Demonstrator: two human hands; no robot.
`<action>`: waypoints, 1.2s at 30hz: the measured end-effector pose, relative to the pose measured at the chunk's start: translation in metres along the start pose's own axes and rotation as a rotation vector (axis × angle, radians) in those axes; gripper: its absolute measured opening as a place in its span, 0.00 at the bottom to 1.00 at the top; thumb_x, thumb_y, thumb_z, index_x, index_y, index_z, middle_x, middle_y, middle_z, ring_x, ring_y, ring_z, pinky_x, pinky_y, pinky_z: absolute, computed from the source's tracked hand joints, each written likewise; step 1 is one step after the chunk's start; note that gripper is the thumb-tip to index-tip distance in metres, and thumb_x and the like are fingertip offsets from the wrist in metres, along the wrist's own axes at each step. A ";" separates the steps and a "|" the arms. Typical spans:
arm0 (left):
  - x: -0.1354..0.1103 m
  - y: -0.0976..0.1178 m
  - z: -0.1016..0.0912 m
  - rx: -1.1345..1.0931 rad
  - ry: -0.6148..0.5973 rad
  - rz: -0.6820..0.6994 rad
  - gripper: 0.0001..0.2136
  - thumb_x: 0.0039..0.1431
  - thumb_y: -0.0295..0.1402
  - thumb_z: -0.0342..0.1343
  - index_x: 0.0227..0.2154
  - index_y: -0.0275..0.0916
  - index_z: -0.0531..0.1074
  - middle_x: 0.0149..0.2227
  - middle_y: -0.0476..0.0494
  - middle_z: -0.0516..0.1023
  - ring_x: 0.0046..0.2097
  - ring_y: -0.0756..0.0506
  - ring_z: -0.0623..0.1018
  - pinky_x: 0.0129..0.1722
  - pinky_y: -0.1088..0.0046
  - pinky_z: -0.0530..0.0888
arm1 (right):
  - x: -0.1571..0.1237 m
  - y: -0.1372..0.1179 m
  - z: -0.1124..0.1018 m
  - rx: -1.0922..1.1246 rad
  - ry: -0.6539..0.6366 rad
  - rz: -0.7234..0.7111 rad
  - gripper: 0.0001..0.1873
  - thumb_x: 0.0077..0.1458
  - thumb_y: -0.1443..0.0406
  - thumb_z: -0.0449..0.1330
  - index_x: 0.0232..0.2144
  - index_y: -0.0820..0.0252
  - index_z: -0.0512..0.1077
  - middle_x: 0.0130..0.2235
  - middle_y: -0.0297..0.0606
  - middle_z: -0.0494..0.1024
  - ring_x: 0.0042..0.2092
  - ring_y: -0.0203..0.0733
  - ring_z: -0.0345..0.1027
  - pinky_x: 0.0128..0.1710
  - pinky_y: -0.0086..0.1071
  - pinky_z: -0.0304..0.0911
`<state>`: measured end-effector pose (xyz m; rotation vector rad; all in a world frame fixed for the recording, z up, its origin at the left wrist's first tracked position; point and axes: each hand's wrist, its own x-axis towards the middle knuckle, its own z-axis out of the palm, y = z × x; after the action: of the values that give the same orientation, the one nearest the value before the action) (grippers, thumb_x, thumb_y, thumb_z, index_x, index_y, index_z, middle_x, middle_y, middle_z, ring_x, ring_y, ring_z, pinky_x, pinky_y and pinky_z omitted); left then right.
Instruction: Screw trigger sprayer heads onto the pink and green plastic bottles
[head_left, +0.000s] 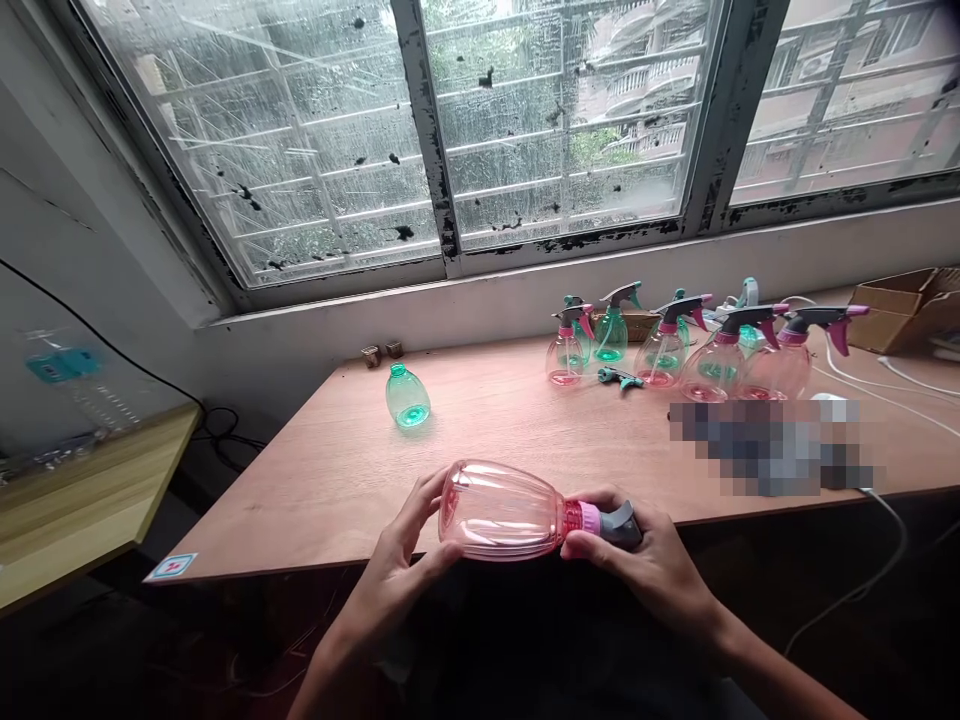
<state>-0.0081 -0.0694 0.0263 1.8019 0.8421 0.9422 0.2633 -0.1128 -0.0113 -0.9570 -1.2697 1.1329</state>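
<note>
A clear pink spray bottle (504,511) lies sideways between my hands just over the near edge of the wooden table (322,480). My left hand (409,555) cups its round bottom end, fingers curled around it. My right hand (645,560) grips the pink collar and grey spray head (616,521) at its neck. A green bottle with no head (407,397) stands alone on the table further back.
Several finished pink and green spray bottles (675,345) stand at the back right below the window. A loose green spray head (619,378) lies beside them. A cardboard box (904,305) and white cables (892,385) sit far right. A lower yellow table (75,500) is at left.
</note>
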 end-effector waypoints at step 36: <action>-0.002 -0.003 -0.001 0.167 0.058 0.121 0.30 0.59 0.37 0.62 0.63 0.54 0.61 0.69 0.46 0.57 0.70 0.35 0.55 0.68 0.57 0.57 | 0.004 0.003 0.004 0.128 -0.074 0.073 0.16 0.53 0.56 0.69 0.36 0.61 0.73 0.28 0.36 0.79 0.29 0.41 0.75 0.33 0.35 0.73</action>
<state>-0.0104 -0.0701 0.0236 1.9953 0.8783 1.0317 0.2589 -0.1083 -0.0131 -0.8789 -1.2142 1.3014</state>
